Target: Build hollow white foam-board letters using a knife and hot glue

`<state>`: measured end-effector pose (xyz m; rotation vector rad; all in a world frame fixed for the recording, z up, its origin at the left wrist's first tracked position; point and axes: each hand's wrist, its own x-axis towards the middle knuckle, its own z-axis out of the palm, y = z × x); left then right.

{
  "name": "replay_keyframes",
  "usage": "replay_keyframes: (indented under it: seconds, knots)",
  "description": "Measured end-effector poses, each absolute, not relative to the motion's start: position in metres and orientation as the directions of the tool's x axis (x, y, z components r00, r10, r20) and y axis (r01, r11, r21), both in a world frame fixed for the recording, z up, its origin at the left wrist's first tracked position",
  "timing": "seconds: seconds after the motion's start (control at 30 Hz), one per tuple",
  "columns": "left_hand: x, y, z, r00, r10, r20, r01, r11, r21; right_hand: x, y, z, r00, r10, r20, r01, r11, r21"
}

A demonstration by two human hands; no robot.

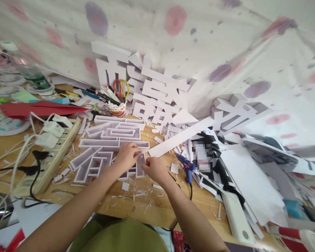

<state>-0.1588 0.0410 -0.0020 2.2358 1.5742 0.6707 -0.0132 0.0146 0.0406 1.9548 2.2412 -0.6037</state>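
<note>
A hollow white foam-board character (89,143), built of upright strips with open channels, lies on the wooden table in front of me. My left hand (128,155) rests over its right part, fingers curled and closed on a wall. Close by on the right, my right hand (155,169) is closed in a pinch at the character's right edge; its fingertips hide whatever is between them. A long flat white strip (181,137) slants up and rightwards from just above my right hand. Right of that hand lies a blue hot glue gun (187,166), apart from it.
Finished white characters (162,87) lean against the flowered curtain. A cup of scissors and pens (118,108) stands before them. A power strip (51,157) with cables lies left. On the right are white sheets (249,178) and a white-handled tool (236,217). Scraps litter the wooden table (136,210).
</note>
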Motion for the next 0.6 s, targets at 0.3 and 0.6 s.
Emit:
replay_keyframes:
  seconds: [0.3, 0.6]
  knots:
    - [-0.172, 0.026, 0.005, 0.458, 0.877, 0.146, 0.711, -0.460, 0.531, -0.009, 0.015, 0.042, -0.180, 0.928, -0.327, 0.962, 0.096, -0.256]
    - [-0.170, 0.016, 0.013, 0.501, 0.865, 0.006, 0.763, -0.446, 0.468, -0.010, 0.016, 0.039, -0.199, 0.926, -0.320, 0.956, 0.111, -0.273]
